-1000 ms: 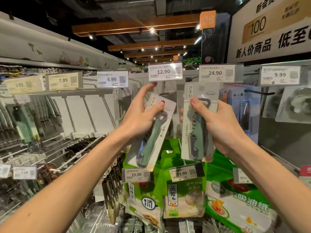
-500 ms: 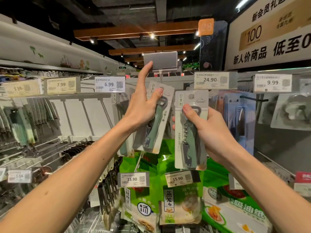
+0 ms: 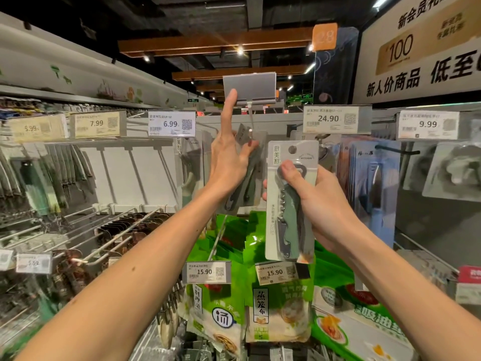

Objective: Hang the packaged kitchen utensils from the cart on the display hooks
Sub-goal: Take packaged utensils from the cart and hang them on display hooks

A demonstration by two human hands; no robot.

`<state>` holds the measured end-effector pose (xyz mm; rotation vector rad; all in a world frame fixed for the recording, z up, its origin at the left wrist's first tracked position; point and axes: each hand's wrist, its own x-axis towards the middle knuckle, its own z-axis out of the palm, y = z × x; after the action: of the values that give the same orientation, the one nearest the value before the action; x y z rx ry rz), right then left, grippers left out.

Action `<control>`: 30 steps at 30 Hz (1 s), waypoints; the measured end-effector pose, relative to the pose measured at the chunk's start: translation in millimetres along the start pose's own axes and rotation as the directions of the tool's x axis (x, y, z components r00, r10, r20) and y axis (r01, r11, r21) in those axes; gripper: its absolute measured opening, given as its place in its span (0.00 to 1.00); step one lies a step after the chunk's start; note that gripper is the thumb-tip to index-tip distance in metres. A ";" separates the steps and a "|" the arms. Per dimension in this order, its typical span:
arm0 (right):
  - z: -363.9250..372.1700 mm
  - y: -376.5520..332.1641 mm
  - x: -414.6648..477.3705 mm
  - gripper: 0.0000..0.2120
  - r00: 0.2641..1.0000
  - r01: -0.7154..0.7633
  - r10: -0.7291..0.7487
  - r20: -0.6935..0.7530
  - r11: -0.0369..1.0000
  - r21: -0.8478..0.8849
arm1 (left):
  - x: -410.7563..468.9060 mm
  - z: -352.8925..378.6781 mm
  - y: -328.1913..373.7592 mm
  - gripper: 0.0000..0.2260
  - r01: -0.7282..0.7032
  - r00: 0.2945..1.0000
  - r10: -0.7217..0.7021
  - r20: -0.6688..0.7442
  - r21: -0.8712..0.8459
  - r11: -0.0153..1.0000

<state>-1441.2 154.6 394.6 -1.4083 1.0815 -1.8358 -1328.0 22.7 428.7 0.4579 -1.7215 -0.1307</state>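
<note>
— Up at the hook [image 3: 250, 118], what's w/ the left grip [image 3: 229, 162]?
— Thumb & fingers pinch 1st pack [image 3: 250, 183], its top right at the hook tip. Index finger [image 3: 230, 105] straight up, touching the raised tag holder [image 3: 250, 87].
— Right grip [image 3: 317, 204]?
— Wrapped round 2nd pack [image 3: 289, 204], corkscrew inside, upright, just right of the 1st, in front of green bags [image 3: 234, 238].
— 1st pack threaded on?
— Can't tell.

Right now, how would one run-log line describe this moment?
left hand: pinches opener pack at hook, index finger props price holder up | right hand: grips corkscrew pack | phase: hanging
</note>
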 end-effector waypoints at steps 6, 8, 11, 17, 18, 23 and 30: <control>0.1 7.1 6.5 0.08 0.995 -0.092 0.094 -0.030 0.994 0.063 | -0.5 -7.0 -3.2 0.41 0.042 0.999 -0.042 -0.003 0.128 0.991; 2.6 10.2 10.7 0.08 0.989 -0.133 0.139 -0.050 0.986 0.099 | -1.5 -17.1 0.2 0.35 0.031 0.997 -0.038 0.061 0.110 0.993; 10.4 11.8 19.7 0.12 0.992 -0.089 0.087 -0.087 0.996 -0.019 | -0.7 -37.5 7.9 0.32 0.116 0.956 -0.111 0.273 -0.001 0.993; 32.7 3.3 40.4 0.07 0.999 0.014 -0.020 -0.049 0.994 -0.113 | 2.4 -56.3 18.2 0.40 0.285 0.872 -0.183 0.454 -0.165 0.944; 35.2 4.6 44.5 0.07 0.998 0.017 -0.023 -0.052 0.994 -0.110 | 2.3 -56.0 17.2 0.40 0.257 0.880 -0.165 0.445 -0.154 0.954; 45.9 4.9 57.9 0.06 0.997 0.002 -0.012 -0.081 0.992 -0.127 | 2.7 -50.2 7.7 0.36 0.127 0.931 -0.115 0.347 -0.010 0.992; 46.1 30.4 47.6 0.13 0.985 -0.012 -0.045 -0.166 0.943 -0.331 | -14.4 -36.3 3.4 0.40 0.056 0.977 -0.075 0.199 0.099 0.993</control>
<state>-1410.9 88.3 397.0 -1.4647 1.5297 -1.8769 -1291.9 37.2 424.1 0.5873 -1.9190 -0.1490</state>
